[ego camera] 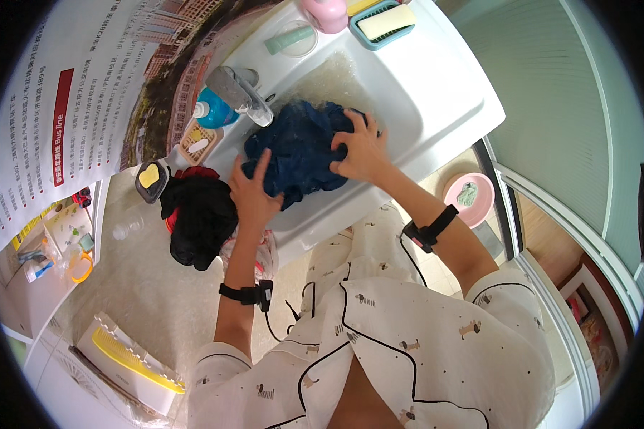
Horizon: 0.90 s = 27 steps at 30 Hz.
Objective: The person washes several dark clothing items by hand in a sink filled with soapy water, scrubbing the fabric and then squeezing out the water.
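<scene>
A wet dark blue cloth garment point(303, 147) lies bunched in the basin of a white sink point(451, 80), with cloudy water point(327, 80) beyond it. My left hand point(255, 195) is at its near left edge, fingers spread. My right hand point(362, 147) rests on its right side with bent fingers, the fingertips against the cloth. Whether either hand pinches the fabric cannot be told. The metal faucet point(241, 96) reaches over the far left of the garment. A heap of black cloth point(198, 220) lies just left of my left hand, with red items partly under it.
A blue bottle point(214, 110), a soap dish with pale soap point(386, 22) and a pink bottle point(326, 13) stand along the sink's rim. A tan soap dish point(198, 143) is left of the faucet. A pink basin point(468, 201) is on the floor at right. A yellow comb point(134, 359) lies lower left.
</scene>
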Tool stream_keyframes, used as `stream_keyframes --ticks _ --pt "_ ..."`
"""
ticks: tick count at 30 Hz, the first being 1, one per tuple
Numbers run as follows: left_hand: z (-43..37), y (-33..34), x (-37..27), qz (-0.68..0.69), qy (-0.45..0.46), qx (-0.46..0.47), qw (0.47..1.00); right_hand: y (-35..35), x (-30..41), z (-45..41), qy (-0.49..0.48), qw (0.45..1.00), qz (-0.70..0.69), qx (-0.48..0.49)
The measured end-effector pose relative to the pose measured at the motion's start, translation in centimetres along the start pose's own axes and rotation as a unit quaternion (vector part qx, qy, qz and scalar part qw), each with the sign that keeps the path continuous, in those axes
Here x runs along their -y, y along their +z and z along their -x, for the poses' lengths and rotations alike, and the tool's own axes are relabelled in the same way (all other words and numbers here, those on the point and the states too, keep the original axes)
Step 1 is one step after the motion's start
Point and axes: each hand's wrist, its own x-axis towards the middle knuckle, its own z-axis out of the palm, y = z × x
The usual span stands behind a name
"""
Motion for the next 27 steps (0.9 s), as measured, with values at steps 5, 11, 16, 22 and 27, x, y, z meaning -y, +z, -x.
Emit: stream_keyframes --ticks 5,11,16,22,27 --pt "-1.5 4.4 -1.4 -0.120 0.021 0.064 0.990 5.0 0.6 -1.0 0.031 0.998 0.037 -0.043" --pt "-6.9 8.1 1.0 -0.148 0.005 0.085 0.985 8.1 0.1 -5.5 0.065 0.993 0.091 -0.038" --pt "-10.3 9.0 1.1 -0.180 -0.064 0.148 0.970 7.5 -0.2 -8.2 0.057 0.989 0.137 0.021" --pt "-12.8 10.8 4.0 -0.236 -0.019 0.212 0.948 7.4 0.0 -12.5 0.018 0.970 0.186 0.157" --pt "-15.0 11.2 3.9 -0.316 0.032 0.130 0.939 8.1 -0.6 -13.8 -0.022 0.974 0.223 -0.031"
